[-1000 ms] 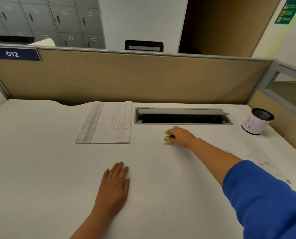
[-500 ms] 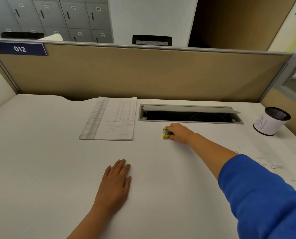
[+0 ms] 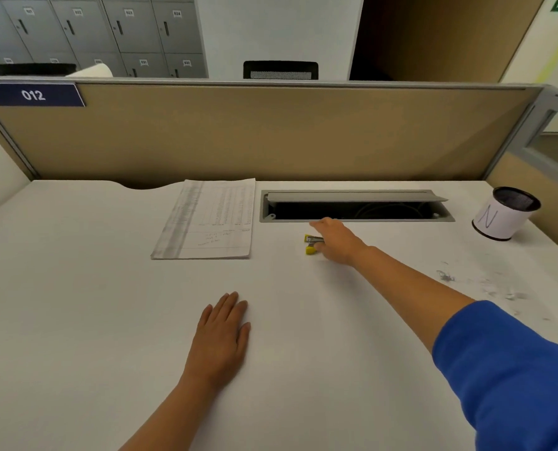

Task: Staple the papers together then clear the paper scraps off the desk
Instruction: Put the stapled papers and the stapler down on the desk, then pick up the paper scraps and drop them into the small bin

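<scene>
A stack of printed papers [image 3: 206, 219] lies flat at the back of the white desk [image 3: 76, 304]. To its right sits a small yellow and metal stapler [image 3: 310, 244]. My right hand [image 3: 336, 240] reaches across the desk and grips the stapler's right end, hiding most of it. My left hand [image 3: 222, 330] rests flat on the desk in front of the papers, fingers straight. Small paper scraps [image 3: 446, 276] are scattered over the desk's right side, with more scraps [image 3: 511, 294] further right.
An open grey cable tray [image 3: 355, 206] is set into the desk just behind the stapler. A black mesh cup wrapped in white paper [image 3: 502, 216] stands at the back right. A tan partition [image 3: 271, 135] closes off the desk's far edge.
My right hand has stayed on the stapler, which sits in about the same spot. My left hand has not moved. The view has shifted slightly.
</scene>
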Demonstrator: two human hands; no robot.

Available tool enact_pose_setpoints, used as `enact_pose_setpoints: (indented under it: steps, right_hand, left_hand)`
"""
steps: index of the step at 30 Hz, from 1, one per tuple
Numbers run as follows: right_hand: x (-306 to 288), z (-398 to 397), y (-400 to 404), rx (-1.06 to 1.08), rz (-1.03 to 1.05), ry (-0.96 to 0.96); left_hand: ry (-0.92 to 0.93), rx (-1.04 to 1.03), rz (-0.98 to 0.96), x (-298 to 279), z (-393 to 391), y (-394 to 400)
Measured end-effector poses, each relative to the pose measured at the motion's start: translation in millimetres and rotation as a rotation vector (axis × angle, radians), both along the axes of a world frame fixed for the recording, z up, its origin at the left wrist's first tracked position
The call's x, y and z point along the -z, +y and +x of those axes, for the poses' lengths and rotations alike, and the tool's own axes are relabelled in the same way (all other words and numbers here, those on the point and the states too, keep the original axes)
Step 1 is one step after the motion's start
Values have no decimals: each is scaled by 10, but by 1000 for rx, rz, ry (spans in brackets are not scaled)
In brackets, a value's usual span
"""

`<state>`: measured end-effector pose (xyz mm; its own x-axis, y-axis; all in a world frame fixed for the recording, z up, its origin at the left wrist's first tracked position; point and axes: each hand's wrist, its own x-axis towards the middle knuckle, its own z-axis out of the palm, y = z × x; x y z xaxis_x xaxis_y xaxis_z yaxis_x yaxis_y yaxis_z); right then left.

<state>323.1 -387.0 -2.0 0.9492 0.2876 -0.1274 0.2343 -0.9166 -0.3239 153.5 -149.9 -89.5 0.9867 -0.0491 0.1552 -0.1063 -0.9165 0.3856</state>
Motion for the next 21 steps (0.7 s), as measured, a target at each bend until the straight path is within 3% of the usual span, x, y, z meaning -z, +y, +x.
enact_pose_setpoints:
  steps: [9, 13, 21]
  right_hand:
    - [-480, -1453, 67, 155, 357, 55]
    - [-507, -1882, 15, 361, 493, 107]
    - [-512, -2829, -333, 724, 825, 2]
  left_hand:
    - [46, 26, 19, -37, 3, 40]
    - [67, 48, 18, -63, -20, 32]
    - [25, 88, 21, -42, 12, 56]
